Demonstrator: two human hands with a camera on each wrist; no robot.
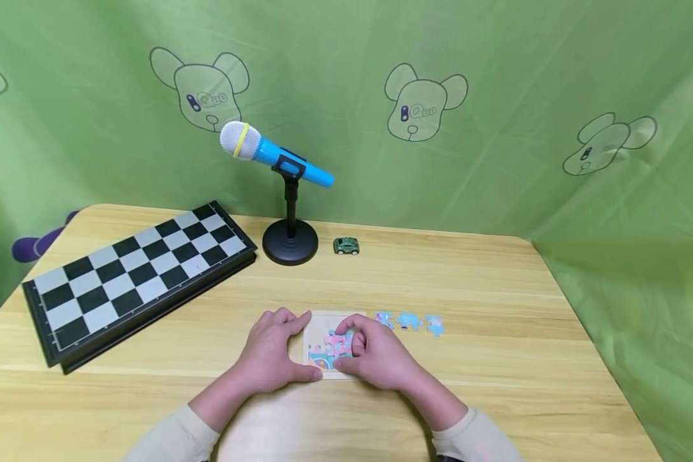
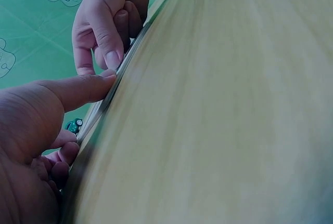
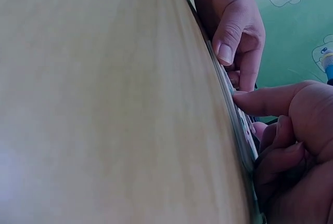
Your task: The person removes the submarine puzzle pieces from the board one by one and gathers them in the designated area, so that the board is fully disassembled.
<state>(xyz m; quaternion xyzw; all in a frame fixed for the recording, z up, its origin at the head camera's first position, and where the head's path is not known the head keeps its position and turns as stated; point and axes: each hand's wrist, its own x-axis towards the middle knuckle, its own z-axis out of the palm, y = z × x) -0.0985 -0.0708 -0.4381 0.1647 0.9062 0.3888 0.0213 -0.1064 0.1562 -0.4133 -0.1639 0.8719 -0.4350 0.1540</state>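
A small light puzzle tray [image 1: 319, 324] lies on the table between the hands, with colourful jigsaw pieces [image 1: 320, 360] in its lower part. The left hand [image 1: 269, 354] holds the tray at its left side, index finger by the upper corner and thumb at the lower edge. Over the tray's right part, the right hand [image 1: 381, 354] pinches a pink puzzle piece [image 1: 336, 344] between index finger and thumb; its other fingers are curled in. The left wrist view shows the left thumb [image 2: 88, 90] close to the right hand's thumb tip. The right hand hides the tray's right side.
Three loose blue puzzle pieces [image 1: 409, 321] lie in a row right of the tray. Behind stand a blue toy microphone [image 1: 289, 163] on a black stand and a small green toy car [image 1: 346, 246]. A folded chessboard [image 1: 141, 273] occupies the left; green cloth [image 1: 335, 83] encloses the table.
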